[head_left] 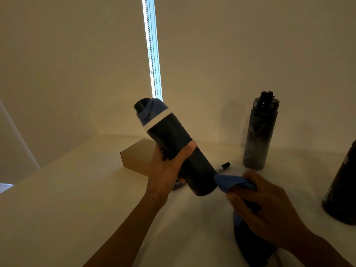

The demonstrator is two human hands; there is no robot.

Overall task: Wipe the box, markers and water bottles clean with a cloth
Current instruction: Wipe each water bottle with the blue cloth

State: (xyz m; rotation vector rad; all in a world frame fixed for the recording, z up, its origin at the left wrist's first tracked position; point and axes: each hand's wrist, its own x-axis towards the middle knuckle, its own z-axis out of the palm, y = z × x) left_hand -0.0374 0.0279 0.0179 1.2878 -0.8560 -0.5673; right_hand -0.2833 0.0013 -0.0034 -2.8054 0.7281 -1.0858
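Three water bottles are in view. The left hand (169, 166) is clamped round the middle of a dark cylindrical bottle with blue lid and white band (173, 139), held tilted above the pale table (77, 189). The right hand (269, 205) pinches a blue cloth (233, 184), whose corner touches that bottle's base. Partly hidden behind the held bottle lie a brown cardboard box (134, 158) and a black-capped marker (224, 166). A black upright bottle (261, 132) stands beyond. Another dark bottle (342, 189) is cut off at the right edge.
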